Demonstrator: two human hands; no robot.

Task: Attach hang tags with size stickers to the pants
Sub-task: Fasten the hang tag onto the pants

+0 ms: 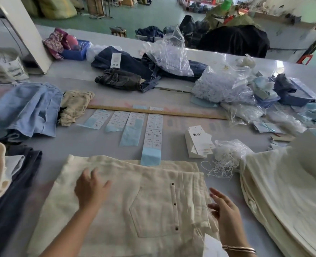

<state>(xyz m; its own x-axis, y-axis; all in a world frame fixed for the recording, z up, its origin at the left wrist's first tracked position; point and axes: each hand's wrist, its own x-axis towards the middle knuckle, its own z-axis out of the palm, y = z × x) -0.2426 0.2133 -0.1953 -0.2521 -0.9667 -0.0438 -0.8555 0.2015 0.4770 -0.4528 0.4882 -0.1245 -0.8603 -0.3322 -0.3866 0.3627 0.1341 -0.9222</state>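
Your forearms are bare right up to the bottom edge of the view — no sleeve shows on either one. Your left hand wears nothing, no ring and no band. At the wrist below your right hand sits a pair of thin metal bangles — pinkish-gold and shiny.

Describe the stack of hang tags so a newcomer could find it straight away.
Start at the long wooden ruler lying across the table, then look nearer the person and to the right. The hang tags stand as a white stack between the sticker strips and a bag of white strings. Unlike the flat strips, they form a thick pile with black characters printed on the top card.
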